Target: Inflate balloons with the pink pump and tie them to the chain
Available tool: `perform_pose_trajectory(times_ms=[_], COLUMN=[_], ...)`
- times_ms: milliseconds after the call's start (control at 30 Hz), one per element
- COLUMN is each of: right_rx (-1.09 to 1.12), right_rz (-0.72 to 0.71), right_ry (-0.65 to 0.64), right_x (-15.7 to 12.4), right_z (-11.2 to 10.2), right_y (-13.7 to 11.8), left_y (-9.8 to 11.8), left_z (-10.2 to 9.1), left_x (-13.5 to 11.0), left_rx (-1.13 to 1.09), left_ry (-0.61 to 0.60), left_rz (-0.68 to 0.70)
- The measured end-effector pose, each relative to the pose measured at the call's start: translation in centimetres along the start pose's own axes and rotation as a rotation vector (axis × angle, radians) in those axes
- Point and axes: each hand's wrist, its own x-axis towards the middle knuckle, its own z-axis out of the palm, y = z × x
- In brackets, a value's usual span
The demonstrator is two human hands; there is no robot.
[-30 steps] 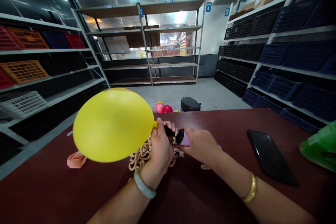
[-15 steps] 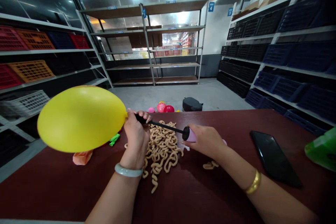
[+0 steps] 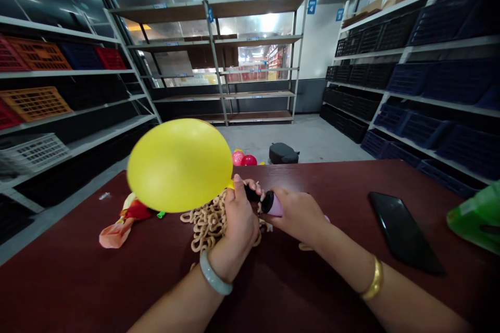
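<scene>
A blown-up yellow balloon [image 3: 179, 166] sits on the black nozzle end of a hand balloon pump [image 3: 274, 206]. My left hand [image 3: 240, 216] is closed around that black end, its thumb by the balloon's neck. Wrapped around the pump's pink-purple body is my right hand [image 3: 300, 213]. The two hands are close together, with the black rod almost hidden between them. Under my left hand lies a heap of beige curly strands [image 3: 205, 226]. Limp orange and red balloons [image 3: 115, 234] rest on the table to the left, beside a small green one [image 3: 161, 215].
The dark red table [image 3: 332, 302] carries a black tablet-like slab [image 3: 404, 231] and a green packet [image 3: 476, 218] on the right. Beyond its far edge are round balloons [image 3: 249, 160] and a dark grey stool-like object [image 3: 283, 153]. Shelves with crates [image 3: 35, 101] line the sides.
My left hand and the yellow balloon have moved right, towards my right hand. The black rod, long and visible before, has slid into the pump's body. The limp balloons at left are now uncovered.
</scene>
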Motion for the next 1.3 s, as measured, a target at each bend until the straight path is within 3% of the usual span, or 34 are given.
perform_pose_trajectory(times_ms=[100, 233, 400, 500, 700, 1033, 1167, 1300], right_rx=[0.028, 0.031, -0.037, -0.054, -0.112, -0.064, -0.053, -0.029], right_rz=[0.002, 0.005, -0.011, -0.027, -0.032, 0.002, 0.010, 0.017], right_ry=[0.004, -0.021, -0.039, -0.031, -0.042, -0.064, -0.047, -0.026], right_x=[-0.1, 0.2, 0.6, 0.6, 0.2, 0.0, 0.0, 0.0], right_z=[-0.2, -0.3, -0.5, -0.6, -0.8, -0.6, -0.5, -0.2], right_y=[-0.2, 0.3, 1.8, 2.5, 2.3, -0.1, -0.3, 0.4], left_y=[0.6, 2.9, 6.9, 7.6, 5.2, 0.0, -0.3, 1.2], left_z=[0.1, -0.7, -3.0, -3.6, -3.0, -0.4, -0.2, -0.6], left_x=[0.3, 2.4, 5.8, 6.5, 5.4, 0.9, 0.6, 2.1], left_rx=[0.005, -0.019, -0.036, -0.054, -0.042, 0.003, 0.004, -0.041], left_ry=[-0.024, -0.045, 0.072, 0.104, 0.074, 0.021, 0.012, -0.015], left_rz=[0.003, 0.056, 0.233, 0.250, 0.220, 0.036, 0.007, 0.016])
